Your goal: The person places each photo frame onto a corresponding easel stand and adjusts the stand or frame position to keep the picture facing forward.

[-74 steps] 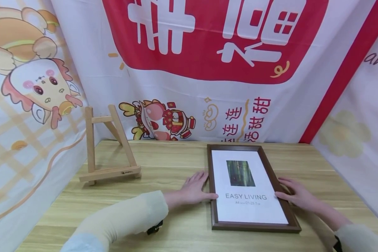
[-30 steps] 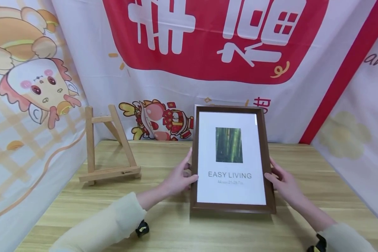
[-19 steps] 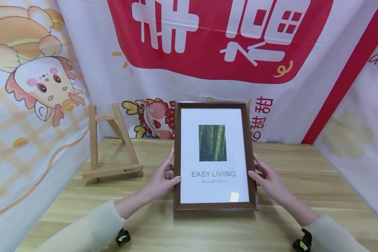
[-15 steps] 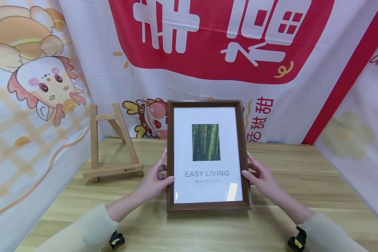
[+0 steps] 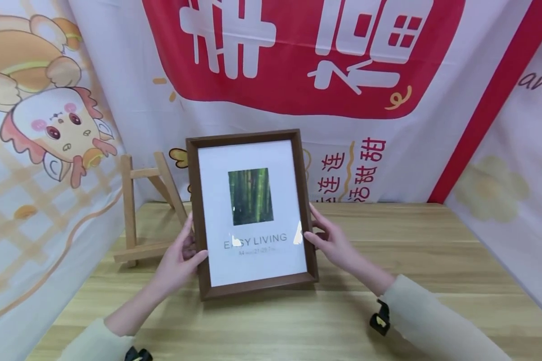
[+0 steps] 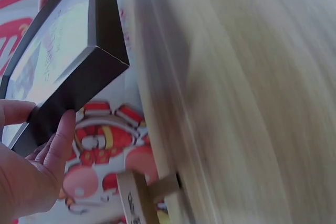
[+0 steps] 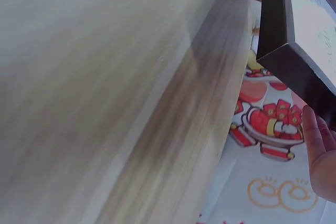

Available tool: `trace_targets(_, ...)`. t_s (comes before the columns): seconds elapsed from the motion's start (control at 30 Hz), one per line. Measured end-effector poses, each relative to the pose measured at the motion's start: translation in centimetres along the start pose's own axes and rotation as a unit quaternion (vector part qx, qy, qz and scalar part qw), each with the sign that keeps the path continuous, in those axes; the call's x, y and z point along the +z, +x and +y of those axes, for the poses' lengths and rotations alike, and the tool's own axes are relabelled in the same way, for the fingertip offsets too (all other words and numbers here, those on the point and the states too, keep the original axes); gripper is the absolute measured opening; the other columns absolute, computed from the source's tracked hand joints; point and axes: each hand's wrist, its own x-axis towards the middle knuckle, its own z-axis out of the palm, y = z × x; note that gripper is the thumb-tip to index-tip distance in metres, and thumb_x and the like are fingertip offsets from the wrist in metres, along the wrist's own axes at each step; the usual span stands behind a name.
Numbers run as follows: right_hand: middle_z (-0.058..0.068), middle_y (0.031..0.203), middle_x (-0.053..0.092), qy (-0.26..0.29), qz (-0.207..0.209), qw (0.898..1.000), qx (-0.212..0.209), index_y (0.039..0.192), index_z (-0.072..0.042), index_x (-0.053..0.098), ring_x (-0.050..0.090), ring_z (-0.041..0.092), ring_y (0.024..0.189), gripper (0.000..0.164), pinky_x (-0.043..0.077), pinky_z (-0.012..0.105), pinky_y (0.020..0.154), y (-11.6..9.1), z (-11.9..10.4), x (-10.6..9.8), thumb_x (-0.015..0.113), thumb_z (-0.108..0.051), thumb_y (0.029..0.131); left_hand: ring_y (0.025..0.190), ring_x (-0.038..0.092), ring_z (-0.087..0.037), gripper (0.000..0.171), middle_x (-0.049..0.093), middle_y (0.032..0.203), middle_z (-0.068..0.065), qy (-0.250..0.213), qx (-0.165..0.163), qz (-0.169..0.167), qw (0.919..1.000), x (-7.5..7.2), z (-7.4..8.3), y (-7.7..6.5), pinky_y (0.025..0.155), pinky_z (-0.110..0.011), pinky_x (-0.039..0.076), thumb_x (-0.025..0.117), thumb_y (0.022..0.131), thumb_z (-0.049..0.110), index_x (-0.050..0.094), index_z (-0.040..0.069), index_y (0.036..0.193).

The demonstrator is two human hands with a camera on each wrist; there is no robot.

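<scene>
Above tabletop (image 5: 271, 331), we hold picture frame (image 5: 253, 200) tilted, left hand (image 5: 178, 261) and right hand (image 5: 333, 244) gripping opposite sides, partly before wooden easel (image 5: 129, 210). Step seems positioning; next move probably calls for careful aligning with easel ledge.

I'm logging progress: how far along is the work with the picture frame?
Done: the wooden easel stands on the table; the picture frame is clear of the tabletop. In hand: left hand and right hand grip its sides. Remaining: it isn't on the easel, so placing it there is probably left.
</scene>
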Motion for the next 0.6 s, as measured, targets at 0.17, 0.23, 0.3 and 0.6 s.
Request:
trace_targets(0.17,0.031,0.132,0.051,0.004,-0.004,1.0,-0.008,0.156,-0.013,0.021,0.066,0.036,0.093,0.071,0.059,0.032,0.071,1.9,-0.1,1.9,0.059,-0.003,0.096,0.098,0.062,-0.04,0.093,0.051,0.127,-0.034,0.028,0.005,0.019,0.9994,-2.0,-0.2,-0.4,0.057,-0.034,0.057,0.06,0.095,0.002,0.001,0.042,0.154)
trace_targets(0.23,0.03,0.137,0.047,0.005,-0.005,1.0,-0.017,0.156,-0.013,0.021,0.066,0.037,0.096,0.071,0.058,0.032,0.074,2.7,-0.2,2.6,0.059,-0.003,0.096,0.1,0.06,-0.044,0.092,0.05,0.128,-0.035,0.041,0.011,0.029,0.9987,-2.8,-0.1,-0.5,0.059,-0.031,0.058,0.059,0.096,0.003,-0.001,0.041,0.154)
trace_targets(0.3,0.029,0.14,0.044,0.004,-0.007,1.0,-0.026,0.156,-0.013,0.02,0.065,0.036,0.098,0.071,0.058,0.032,0.077,3.6,-0.2,3.4,0.058,-0.004,0.096,0.101,0.059,-0.047,0.091,0.048,0.129,-0.037,0.051,0.016,0.039,0.9978,-3.6,-0.1,-0.6,0.061,-0.03,0.058,0.058,0.096,0.003,-0.002,0.04,0.154)
trace_targets(0.6,0.017,0.152,0.034,-0.012,-0.028,0.999,-0.032,0.157,-0.02,0.017,0.053,0.032,0.119,0.071,0.051,0.036,0.094,6.7,-1.2,6.2,0.055,-0.006,0.099,0.112,0.047,-0.055,0.092,0.018,0.152,-0.035,0.093,0.022,0.081,0.9921,-6.5,-0.4,-1.1,0.063,-0.02,0.054,0.057,0.097,0.004,-0.008,0.033,0.155)
